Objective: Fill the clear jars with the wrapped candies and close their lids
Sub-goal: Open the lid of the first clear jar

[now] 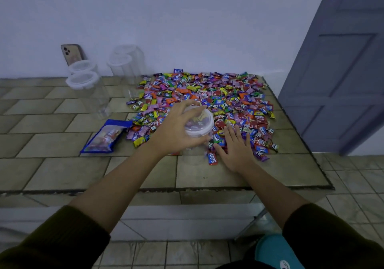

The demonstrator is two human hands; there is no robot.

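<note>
Left hand (pixel 176 129) clasps the clear jar (pixel 200 127) round its white rim, likely steadying it for filling. A few candies show inside; lid on or off, cannot tell. Right hand (pixel 236 152), just right of the jar, lies flat with fingers spread on the wrapped candies (pixel 207 94), probably to rake some together. 4 empty jars (pixel 83 81) stand well beyond the left hand, to its left.

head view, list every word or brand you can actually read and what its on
"Relaxa": red candy by the right hand.
"Relaxa": blue candy at the pile's far edge.
"Rela", rest blurred: blue bag.
Candy pile: several wrappers repeat "Relaxa"; the rest are too blurred.
Jar in the left hand, phone: nothing legible.
</note>
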